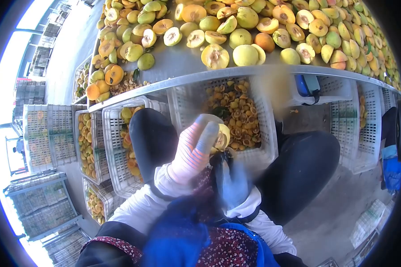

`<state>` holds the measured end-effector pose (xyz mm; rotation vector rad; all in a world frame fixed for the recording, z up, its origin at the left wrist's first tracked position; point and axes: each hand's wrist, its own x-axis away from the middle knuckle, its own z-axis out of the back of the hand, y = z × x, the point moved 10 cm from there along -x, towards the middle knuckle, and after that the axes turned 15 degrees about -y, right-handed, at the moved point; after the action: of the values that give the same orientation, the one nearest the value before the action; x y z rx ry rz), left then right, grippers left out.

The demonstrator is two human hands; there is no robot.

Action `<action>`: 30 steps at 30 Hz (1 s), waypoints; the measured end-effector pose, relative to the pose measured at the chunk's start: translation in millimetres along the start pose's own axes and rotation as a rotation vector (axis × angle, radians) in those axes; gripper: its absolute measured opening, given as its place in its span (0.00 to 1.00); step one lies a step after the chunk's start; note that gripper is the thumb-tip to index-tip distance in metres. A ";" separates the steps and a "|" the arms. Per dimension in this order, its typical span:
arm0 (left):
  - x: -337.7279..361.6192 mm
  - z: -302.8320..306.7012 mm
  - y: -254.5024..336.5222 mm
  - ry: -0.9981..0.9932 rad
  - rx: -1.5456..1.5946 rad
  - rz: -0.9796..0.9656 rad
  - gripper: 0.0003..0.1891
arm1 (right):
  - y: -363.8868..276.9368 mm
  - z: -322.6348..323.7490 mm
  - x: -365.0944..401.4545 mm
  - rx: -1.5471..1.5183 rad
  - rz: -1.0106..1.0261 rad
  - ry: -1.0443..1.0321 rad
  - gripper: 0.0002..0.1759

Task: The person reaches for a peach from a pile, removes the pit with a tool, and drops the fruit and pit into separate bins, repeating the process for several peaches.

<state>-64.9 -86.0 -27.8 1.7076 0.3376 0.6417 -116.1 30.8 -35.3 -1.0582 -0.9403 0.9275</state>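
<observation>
one left hand (192, 150), one right hand (232, 180), one fruit half (223, 136) in the left, one table (178, 62), dozens of cut fruits (214, 55) on it, too many to count, at least six crates (185, 104), one heap of pits (236, 113), two knees (151, 138), one blue thing (307, 84).

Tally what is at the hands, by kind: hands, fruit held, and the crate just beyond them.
Gloved hands: 2 (left hand, right hand, blurred)
Fruit in the left fingers: 1
White crate just beyond the hands: 1
Total: 4
</observation>
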 end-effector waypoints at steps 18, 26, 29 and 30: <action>17.6 -35.9 -0.7 -0.076 -0.049 -0.376 0.22 | -17.3 7.0 17.9 0.224 0.356 -0.078 0.14; 9.7 -13.6 -22.0 -0.194 0.217 0.113 0.31 | 15.5 -10.2 6.8 -0.294 0.018 -0.187 0.17; 8.6 -26.4 -13.2 -0.162 0.168 -0.044 0.28 | 8.6 0.3 10.5 -0.269 0.144 0.088 0.16; 7.8 -30.7 -11.7 -0.146 0.164 -0.091 0.27 | -16.7 6.7 13.2 0.144 0.333 0.155 0.17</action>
<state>-75.1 -54.3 -33.4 1.8722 0.3710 0.4295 -115.6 41.3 -15.6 -1.1643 -0.5687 1.1499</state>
